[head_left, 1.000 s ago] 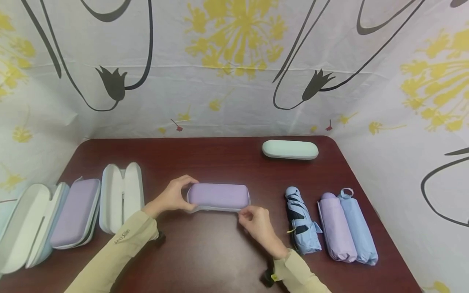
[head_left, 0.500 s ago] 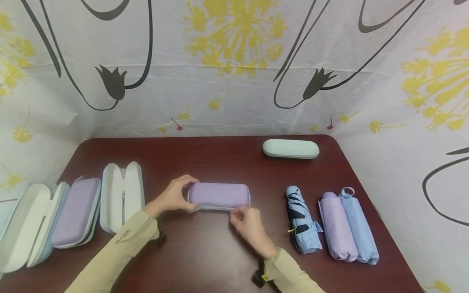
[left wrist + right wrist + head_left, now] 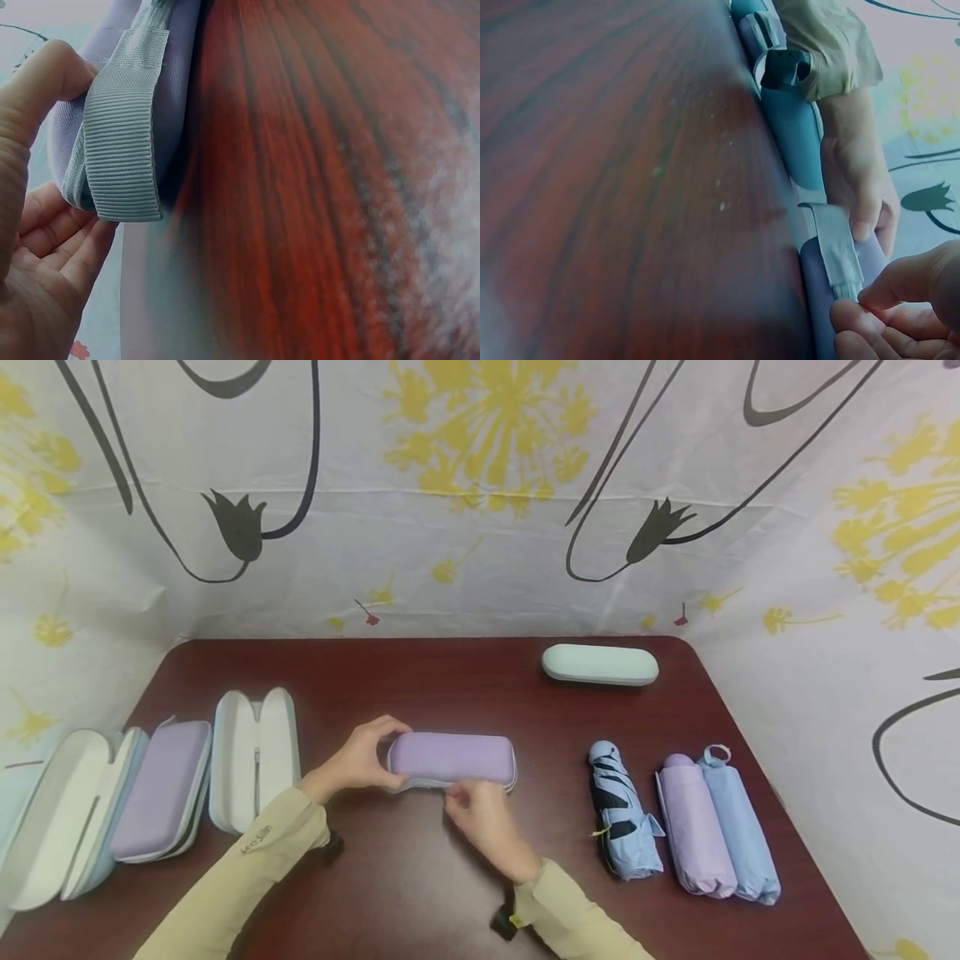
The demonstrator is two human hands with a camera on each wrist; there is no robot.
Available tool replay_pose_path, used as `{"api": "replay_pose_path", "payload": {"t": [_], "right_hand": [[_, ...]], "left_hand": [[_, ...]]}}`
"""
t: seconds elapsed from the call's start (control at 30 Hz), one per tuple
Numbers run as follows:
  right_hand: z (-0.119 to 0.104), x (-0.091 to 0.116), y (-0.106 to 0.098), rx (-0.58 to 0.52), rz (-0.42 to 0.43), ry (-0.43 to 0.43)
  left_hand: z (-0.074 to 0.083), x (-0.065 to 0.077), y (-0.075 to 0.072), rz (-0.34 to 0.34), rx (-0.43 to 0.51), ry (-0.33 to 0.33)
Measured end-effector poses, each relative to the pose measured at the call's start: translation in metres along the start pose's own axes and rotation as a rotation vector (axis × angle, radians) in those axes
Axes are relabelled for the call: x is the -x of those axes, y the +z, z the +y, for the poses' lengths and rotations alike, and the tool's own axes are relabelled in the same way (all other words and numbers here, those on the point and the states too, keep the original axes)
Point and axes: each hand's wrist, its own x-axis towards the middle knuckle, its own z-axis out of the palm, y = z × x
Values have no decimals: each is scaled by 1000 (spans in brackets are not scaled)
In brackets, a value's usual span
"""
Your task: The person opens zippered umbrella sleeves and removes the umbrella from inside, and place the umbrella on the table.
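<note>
A lilac zip-up case (image 3: 453,756) lies crosswise in the middle of the table. My left hand (image 3: 360,760) grips its left end, thumb at the near side and fingers round the far side. In the left wrist view a grey ribbed strap (image 3: 121,135) loops out from that end beside the zipper (image 3: 77,180). My right hand (image 3: 483,818) pinches at the zipper along the near side, right of centre. The right wrist view has its fingertips close to the grey strap (image 3: 834,238); the small pull between thumb and finger is mostly hidden.
Left on the dark red table (image 3: 420,685) are an open white-lined case (image 3: 255,760), a lilac case (image 3: 163,789) and another open case (image 3: 67,818). A mint case (image 3: 600,665) lies at the back right. Rightward lie a patterned blue umbrella (image 3: 622,814), a lilac umbrella (image 3: 696,827) and a blue umbrella (image 3: 742,827).
My right hand has slid left along the case's near side, from its right corner towards the middle. The left hand keeps its grip, and the case stays where it was.
</note>
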Motion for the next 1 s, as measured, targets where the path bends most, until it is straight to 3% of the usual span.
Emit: {"api": "replay_pose_path", "payload": {"t": [0.57, 0.7, 0.83, 0.9, 1.0], "right_hand": [[-8, -7, 9, 82, -23, -20], [-5, -12, 4, 58, -112, -39], [1, -19, -16, -30, -210, -64], [8, -24, -29, -23, -145, -98], [19, -32, -46, 73, 7, -102]], "left_hand": [[0, 1, 0, -6, -19, -27], [1, 1, 0, 1, -24, -19], [3, 3, 0, -6, -24, -21], [5, 3, -1, -16, -20, -26], [6, 3, -4, -30, -18, -33]]}}
